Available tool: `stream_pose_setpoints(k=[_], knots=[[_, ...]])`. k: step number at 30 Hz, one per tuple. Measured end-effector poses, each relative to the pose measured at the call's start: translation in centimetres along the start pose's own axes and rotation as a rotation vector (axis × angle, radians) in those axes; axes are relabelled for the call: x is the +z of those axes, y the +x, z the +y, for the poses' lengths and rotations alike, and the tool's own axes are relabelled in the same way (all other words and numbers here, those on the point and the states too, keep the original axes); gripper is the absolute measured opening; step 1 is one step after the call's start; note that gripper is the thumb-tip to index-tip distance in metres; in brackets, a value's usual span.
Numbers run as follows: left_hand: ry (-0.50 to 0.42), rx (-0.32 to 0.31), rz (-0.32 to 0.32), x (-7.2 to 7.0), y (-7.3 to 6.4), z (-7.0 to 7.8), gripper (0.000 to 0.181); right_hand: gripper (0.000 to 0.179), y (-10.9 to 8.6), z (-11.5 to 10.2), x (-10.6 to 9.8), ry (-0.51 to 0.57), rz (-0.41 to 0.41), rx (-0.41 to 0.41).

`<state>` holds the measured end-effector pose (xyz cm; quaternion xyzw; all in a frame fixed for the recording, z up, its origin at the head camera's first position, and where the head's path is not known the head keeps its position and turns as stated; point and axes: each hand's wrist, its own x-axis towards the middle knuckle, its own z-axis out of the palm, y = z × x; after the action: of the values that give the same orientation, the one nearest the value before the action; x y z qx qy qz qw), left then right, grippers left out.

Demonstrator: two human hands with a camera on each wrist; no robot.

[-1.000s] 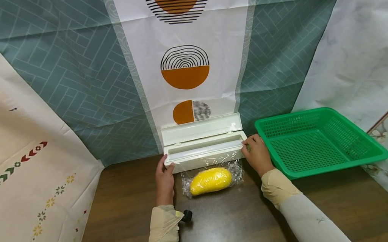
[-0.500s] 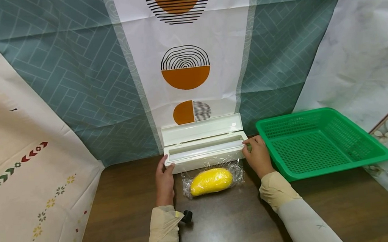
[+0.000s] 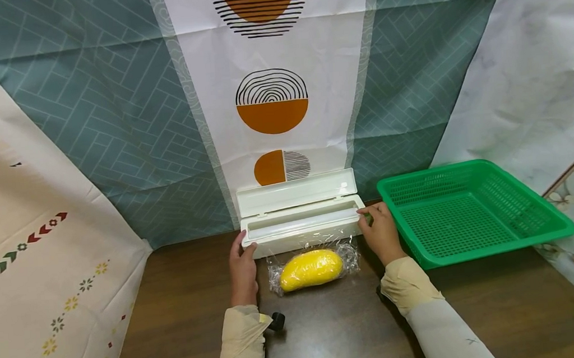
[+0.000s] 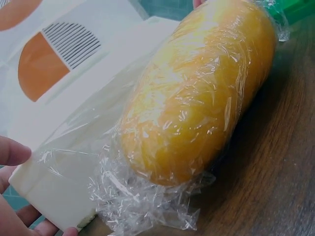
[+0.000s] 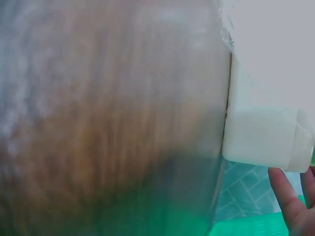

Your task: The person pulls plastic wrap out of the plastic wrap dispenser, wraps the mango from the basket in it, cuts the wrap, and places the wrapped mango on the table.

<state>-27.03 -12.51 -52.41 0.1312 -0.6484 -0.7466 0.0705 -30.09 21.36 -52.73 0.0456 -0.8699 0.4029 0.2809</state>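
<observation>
A white cling film dispenser (image 3: 302,242) stands with its lid (image 3: 296,192) raised, and a pale roll (image 3: 303,224) lies inside. My left hand (image 3: 243,269) grips its left end, the thumb on the front wall. At the right end my right hand (image 3: 379,232) holds the dispenser's rim, with a small green bit by the fingertips. In front lies a yellow, mango-shaped fruit (image 3: 311,270) wrapped in clear film. Clear film (image 4: 74,142) stretches between the fruit and the dispenser's front in the left wrist view. The right wrist view shows the dispenser's end (image 5: 261,142) against the fingertips.
A green plastic basket (image 3: 495,252) sits close to the right hand. Patterned cloth (image 3: 282,50) hangs right behind the dispenser. A black wrist camera (image 3: 277,321) juts from the left wrist above the brown wooden table (image 3: 325,344).
The right forearm has swung slightly left while its hand stays at the dispenser's right end. The left hand, dispenser and wrapped fruit hold their places.
</observation>
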Motion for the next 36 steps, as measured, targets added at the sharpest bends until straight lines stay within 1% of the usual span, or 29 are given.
stream_pose_setpoints(k=[4, 11, 18, 22, 29, 36], knots=[[-0.011, 0.002, 0.011, 0.16, 0.02, 0.03, 0.051, 0.016, -0.02, 0.15, 0.06, 0.015, 0.000, 0.016], [-0.034, 0.005, 0.041, 0.44, 0.05, 0.13, 0.050, 0.015, 0.01, 0.29, 0.10, 0.068, 0.026, 0.041], [-0.075, 0.016, 0.047, 0.57, 0.03, 0.13, 0.049, 0.017, -0.07, 0.31, 0.14, 0.069, 0.027, 0.046], [-0.071, 0.009, 0.054, 0.63, -0.05, 0.22, 0.048, 0.017, -0.15, 0.36, 0.10, 0.078, 0.025, 0.046], [-0.050, -0.010, 0.096, 0.44, 0.00, 0.08, 0.043, 0.018, -0.31, 0.56, 0.28, 0.075, 0.026, 0.044], [-0.045, -0.020, 0.076, 0.31, 0.04, 0.12, 0.043, 0.018, -0.35, 0.71, 0.31, 0.074, 0.033, 0.051]])
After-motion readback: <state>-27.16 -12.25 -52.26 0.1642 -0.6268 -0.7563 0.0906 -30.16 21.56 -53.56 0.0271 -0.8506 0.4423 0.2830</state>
